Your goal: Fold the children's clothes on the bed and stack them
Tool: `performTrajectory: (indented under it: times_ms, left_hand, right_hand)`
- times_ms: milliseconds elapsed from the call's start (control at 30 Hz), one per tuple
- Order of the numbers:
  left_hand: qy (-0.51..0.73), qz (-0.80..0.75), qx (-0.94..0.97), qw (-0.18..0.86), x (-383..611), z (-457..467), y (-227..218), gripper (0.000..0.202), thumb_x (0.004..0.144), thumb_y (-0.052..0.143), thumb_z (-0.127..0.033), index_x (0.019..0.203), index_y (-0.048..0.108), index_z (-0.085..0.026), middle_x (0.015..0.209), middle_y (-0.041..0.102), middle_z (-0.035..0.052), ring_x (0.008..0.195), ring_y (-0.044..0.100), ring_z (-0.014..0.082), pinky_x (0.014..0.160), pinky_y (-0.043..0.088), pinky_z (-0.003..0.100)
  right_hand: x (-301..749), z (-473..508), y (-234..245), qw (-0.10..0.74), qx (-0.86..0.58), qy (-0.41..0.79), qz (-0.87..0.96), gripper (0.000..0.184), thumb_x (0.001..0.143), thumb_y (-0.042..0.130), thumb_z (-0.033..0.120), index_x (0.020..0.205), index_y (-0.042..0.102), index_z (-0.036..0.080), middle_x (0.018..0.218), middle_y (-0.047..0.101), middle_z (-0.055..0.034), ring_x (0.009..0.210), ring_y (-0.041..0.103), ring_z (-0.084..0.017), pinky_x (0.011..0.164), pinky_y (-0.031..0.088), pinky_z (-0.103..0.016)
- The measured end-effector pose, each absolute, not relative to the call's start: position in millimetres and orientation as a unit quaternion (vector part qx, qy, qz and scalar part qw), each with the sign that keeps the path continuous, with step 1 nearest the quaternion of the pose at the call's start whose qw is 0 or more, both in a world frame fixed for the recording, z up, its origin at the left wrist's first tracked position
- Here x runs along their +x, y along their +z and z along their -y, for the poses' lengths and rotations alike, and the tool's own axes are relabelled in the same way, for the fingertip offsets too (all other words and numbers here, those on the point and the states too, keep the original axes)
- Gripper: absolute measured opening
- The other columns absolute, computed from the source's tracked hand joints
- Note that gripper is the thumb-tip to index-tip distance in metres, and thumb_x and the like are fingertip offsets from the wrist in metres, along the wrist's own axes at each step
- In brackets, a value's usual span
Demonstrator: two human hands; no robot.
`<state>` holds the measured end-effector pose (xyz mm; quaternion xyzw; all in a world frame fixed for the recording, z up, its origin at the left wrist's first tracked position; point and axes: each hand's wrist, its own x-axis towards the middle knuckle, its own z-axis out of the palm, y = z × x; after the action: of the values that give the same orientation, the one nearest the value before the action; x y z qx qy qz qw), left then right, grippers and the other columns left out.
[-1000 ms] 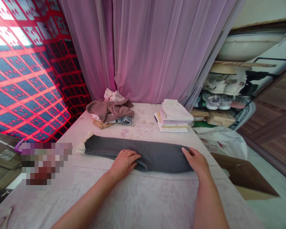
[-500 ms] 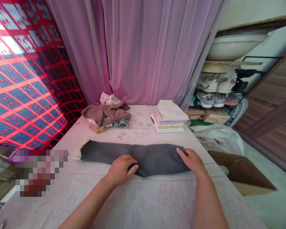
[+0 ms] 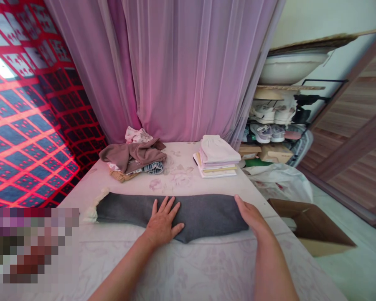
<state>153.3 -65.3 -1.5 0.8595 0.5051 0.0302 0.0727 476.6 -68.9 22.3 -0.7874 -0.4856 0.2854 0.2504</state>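
Dark grey trousers (image 3: pixel 207 215), folded lengthwise, lie across the bed-like surface with a cream frilled end (image 3: pixel 95 207) at the left. My left hand (image 3: pixel 163 223) rests flat on the middle of them, its fingers spread. At their right end, my right hand (image 3: pixel 252 215) touches the edge with fingers stretched out; part of its fingers is hard to make out. Behind them on the left is a heap of clothes with a brown garment (image 3: pixel 133 154) on top, over a wicker basket (image 3: pixel 122 176). A stack of folded clothes (image 3: pixel 217 156) stands at the back right.
The floral-covered surface (image 3: pixel 207 271) reaches a pink curtain (image 3: pixel 172 75) at the back. An open cardboard box (image 3: pixel 313 228) stands beyond its right edge, below a shoe rack (image 3: pixel 269 121). A red-and-blue patterned cloth (image 3: pixel 34 125) hangs at left. A blurred patch covers the lower left.
My left hand has gone from curled fingers to flat and spread on the trousers. My right hand's fingers have straightened along the right end. The view has shifted slightly.
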Motion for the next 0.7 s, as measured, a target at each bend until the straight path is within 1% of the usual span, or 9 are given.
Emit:
performTrajectory:
  times_ms: [67,133,233,333,467,567,700]
  left_hand:
    - [0.025,-0.511,0.856,0.073,155,66,0,0.069,0.087,0.042,-0.060,0.146,0.033,-0.026,0.156,0.024,0.0074,0.144,0.017,0.0328,0.111,0.005,0.066]
    - [0.025,-0.515,0.854,0.071,156,66,2,0.069,0.086,0.043,-0.060,0.146,0.033,-0.027,0.156,0.025,0.0073,0.143,0.017,0.0337,0.110,0.003,0.068]
    - [0.026,-0.517,0.853,0.069,157,65,1,0.070,0.085,0.043,-0.061,0.146,0.033,-0.027,0.156,0.026,0.0074,0.143,0.017,0.0335,0.111,0.002,0.066]
    - [0.035,-0.513,0.855,0.070,155,66,-3,0.071,0.085,0.042,-0.063,0.146,0.033,-0.027,0.155,0.027,0.0072,0.144,0.017,0.0329,0.112,0.003,0.064]
    - [0.065,-0.503,0.859,0.073,153,66,-7,0.071,0.086,0.041,-0.064,0.146,0.032,-0.027,0.155,0.028,0.0076,0.143,0.017,0.0328,0.112,0.002,0.064]
    - [0.073,-0.502,0.859,0.069,153,65,-8,0.070,0.086,0.042,-0.063,0.146,0.034,-0.027,0.154,0.030,0.0082,0.143,0.018,0.0331,0.112,0.002,0.064]
    - [0.060,-0.512,0.855,0.052,154,66,-7,0.070,0.085,0.046,-0.060,0.145,0.036,-0.026,0.154,0.030,0.0090,0.142,0.019,0.0344,0.112,0.002,0.064]
  right_hand:
    - [477,69,23,0.269,-0.794,0.297,0.457,0.063,0.083,0.033,0.064,0.076,0.074,0.017,0.092,0.073,-0.0150,0.100,0.064,-0.028,0.083,0.046,-0.032]
    - [476,69,23,0.292,-0.786,0.313,0.447,0.060,0.079,0.040,0.066,0.074,0.074,0.017,0.088,0.073,-0.0123,0.097,0.064,-0.028,0.080,0.046,-0.031]
    - [473,70,24,0.341,-0.760,0.342,0.436,0.057,0.071,0.051,0.067,0.076,0.073,0.015,0.085,0.073,-0.0082,0.094,0.064,-0.027,0.076,0.047,-0.029]
    - [472,72,26,0.356,-0.750,0.371,0.417,0.054,0.068,0.056,0.065,0.076,0.074,0.015,0.084,0.074,-0.0077,0.093,0.064,-0.028,0.077,0.047,-0.030]
    - [475,75,26,0.346,-0.737,0.409,0.412,0.052,0.071,0.054,0.066,0.073,0.075,0.019,0.087,0.074,-0.0103,0.097,0.065,-0.029,0.080,0.049,-0.035]
    - [476,76,26,0.354,-0.736,0.376,0.437,0.053,0.072,0.052,0.067,0.068,0.074,0.019,0.083,0.074,-0.0133,0.095,0.066,-0.031,0.076,0.050,-0.035]
    - [471,72,29,0.365,-0.751,0.310,0.454,0.051,0.075,0.050,0.062,0.067,0.072,0.017,0.074,0.072,-0.0089,0.085,0.067,-0.028,0.071,0.049,-0.031]
